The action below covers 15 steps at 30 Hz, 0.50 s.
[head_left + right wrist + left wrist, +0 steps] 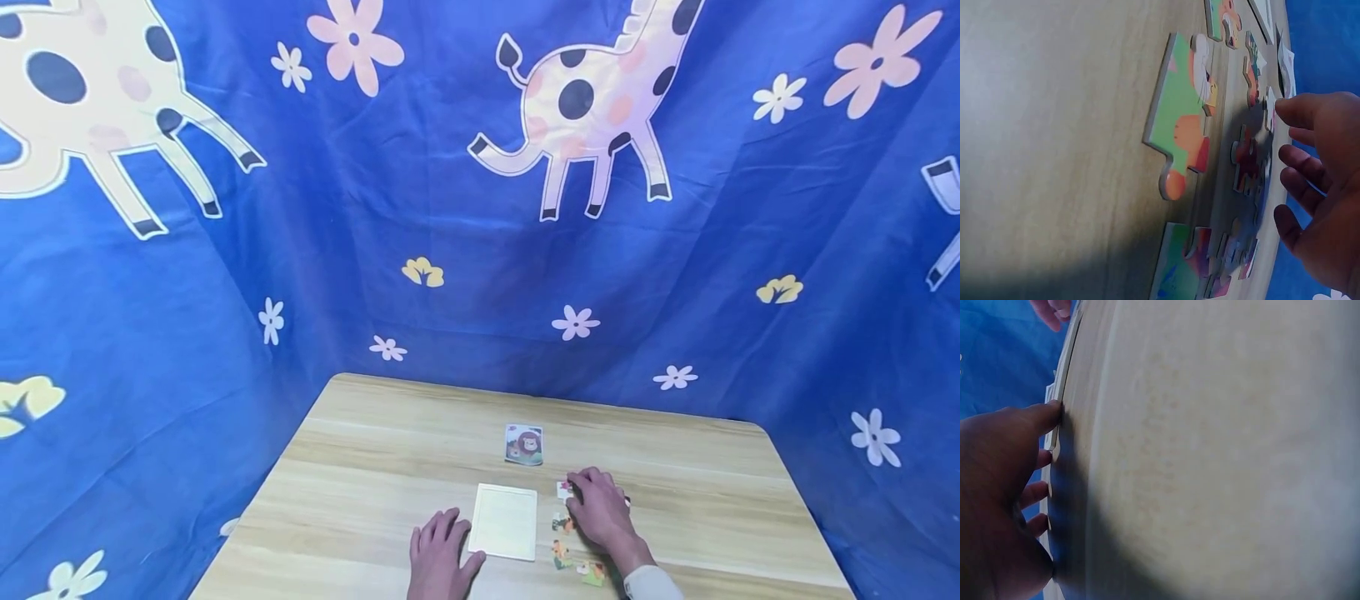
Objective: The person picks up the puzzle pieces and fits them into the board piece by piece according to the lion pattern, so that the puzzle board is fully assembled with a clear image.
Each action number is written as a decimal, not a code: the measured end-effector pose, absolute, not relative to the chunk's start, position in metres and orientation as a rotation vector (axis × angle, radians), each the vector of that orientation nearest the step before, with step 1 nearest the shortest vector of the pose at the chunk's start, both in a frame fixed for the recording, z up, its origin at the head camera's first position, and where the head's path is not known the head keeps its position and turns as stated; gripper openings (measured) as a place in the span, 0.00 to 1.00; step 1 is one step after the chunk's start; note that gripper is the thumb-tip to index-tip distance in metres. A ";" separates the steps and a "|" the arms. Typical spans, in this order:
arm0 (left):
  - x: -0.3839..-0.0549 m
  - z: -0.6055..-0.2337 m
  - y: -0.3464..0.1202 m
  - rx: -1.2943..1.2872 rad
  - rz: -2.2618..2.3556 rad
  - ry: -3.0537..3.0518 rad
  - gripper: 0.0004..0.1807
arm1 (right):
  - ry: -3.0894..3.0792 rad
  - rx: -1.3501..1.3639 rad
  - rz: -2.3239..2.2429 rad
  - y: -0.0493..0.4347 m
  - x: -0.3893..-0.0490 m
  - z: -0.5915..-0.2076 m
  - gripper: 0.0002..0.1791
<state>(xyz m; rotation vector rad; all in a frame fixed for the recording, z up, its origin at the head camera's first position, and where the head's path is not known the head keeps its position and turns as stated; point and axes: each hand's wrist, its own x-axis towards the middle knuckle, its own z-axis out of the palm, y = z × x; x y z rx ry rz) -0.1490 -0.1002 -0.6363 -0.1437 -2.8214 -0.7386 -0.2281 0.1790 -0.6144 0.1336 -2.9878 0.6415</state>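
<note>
A shallow pale puzzle tray (505, 523) lies on the table. My left hand (441, 557) rests at its left side, fingers spread and thumb near its lower left corner; the left wrist view shows the thumb (1047, 415) at the tray's edge. My right hand (602, 510) is over the puzzle pieces at the tray's right. Its thumb and forefinger tips are right at a white piece with a pink flower (563, 490). In the right wrist view the other fingers are loosely bent, and a red-brown piece (1246, 161) lies near them. Some pieces are hidden under this hand.
A picture card with a lion (523, 444) lies behind the tray. Nearer the front are an orange-and-green piece (561, 554), another colourful piece (591, 572) and a dark green-and-orange piece (562, 522). A blue patterned curtain (480, 250) hangs around the wooden table (360, 483).
</note>
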 end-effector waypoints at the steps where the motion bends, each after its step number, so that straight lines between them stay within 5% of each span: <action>1: -0.149 -0.636 -0.100 -0.140 -0.743 -2.822 0.25 | -2.995 0.133 0.638 0.179 -0.229 -0.614 0.25; 15: -0.150 -0.636 -0.100 -0.127 -0.761 -2.851 0.25 | -3.034 0.091 0.624 0.178 -0.233 -0.614 0.20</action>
